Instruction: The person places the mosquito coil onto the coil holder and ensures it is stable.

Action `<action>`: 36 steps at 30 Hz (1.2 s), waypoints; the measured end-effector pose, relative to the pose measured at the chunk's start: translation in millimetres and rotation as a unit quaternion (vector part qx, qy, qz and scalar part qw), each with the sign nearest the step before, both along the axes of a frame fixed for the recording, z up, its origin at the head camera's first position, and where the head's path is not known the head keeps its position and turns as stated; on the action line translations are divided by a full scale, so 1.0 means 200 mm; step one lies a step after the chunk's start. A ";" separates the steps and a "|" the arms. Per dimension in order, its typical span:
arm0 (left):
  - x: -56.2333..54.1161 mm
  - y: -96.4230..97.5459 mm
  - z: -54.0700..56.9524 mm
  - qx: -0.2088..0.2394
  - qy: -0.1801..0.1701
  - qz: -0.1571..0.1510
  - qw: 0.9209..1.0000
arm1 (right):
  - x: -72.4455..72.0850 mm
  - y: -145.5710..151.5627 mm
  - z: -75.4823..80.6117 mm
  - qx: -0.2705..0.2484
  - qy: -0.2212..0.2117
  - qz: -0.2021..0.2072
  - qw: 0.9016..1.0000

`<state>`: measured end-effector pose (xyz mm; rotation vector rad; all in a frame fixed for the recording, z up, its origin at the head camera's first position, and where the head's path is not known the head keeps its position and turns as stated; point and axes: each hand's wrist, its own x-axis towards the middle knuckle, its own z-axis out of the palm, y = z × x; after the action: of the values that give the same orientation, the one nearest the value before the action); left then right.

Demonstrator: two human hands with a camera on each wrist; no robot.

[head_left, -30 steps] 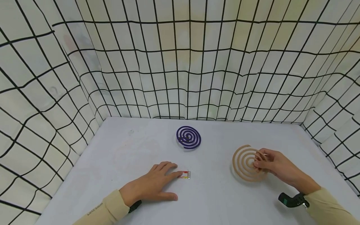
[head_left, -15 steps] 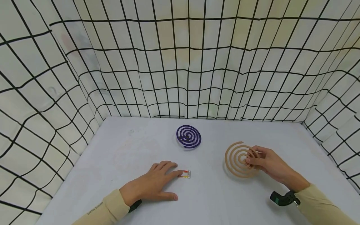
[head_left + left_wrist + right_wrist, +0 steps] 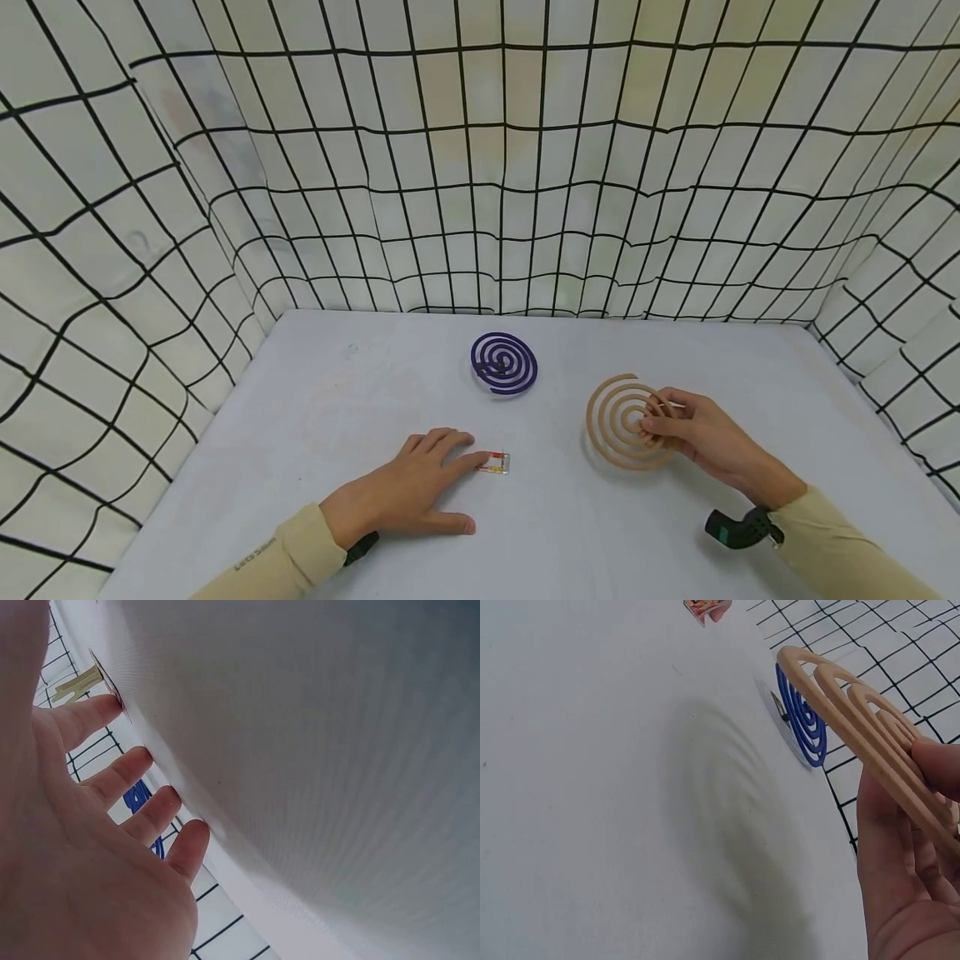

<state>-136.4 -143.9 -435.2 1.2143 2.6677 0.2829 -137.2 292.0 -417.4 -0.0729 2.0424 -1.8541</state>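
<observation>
My right hand (image 3: 708, 437) pinches a tan mosquito coil (image 3: 847, 729) between thumb and fingers, held tilted over the white table; its shadow lies below in the right wrist view. A second mosquito coil, dark blue-purple (image 3: 504, 362), sits farther back, propped on a small dark stand (image 3: 779, 705). My left hand (image 3: 412, 492) lies spread on the table with its fingers extended. Its index fingertip rests on a small flat rectangular piece (image 3: 497, 463) with red and yellow print and a clear edge; the fingertip covers its left end.
The white table (image 3: 360, 367) stretches under both hands. Behind it and along both sides rise white walls covered by black netting (image 3: 525, 175). A black wrist device (image 3: 738, 529) hangs under my right wrist, close over the table.
My right hand has moved left with the tan mosquito coil, bringing it closer to the small printed piece. My left hand has stayed in place.
</observation>
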 end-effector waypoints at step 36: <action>0.00 -0.01 -0.01 -0.004 0.008 0.001 1.000 | -0.04 -0.20 -0.06 -0.050 -0.053 0.034 0.997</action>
<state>-135.5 -145.0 -436.3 1.2176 2.6814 0.2640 -144.6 252.8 -428.7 -0.0686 1.8544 -1.8765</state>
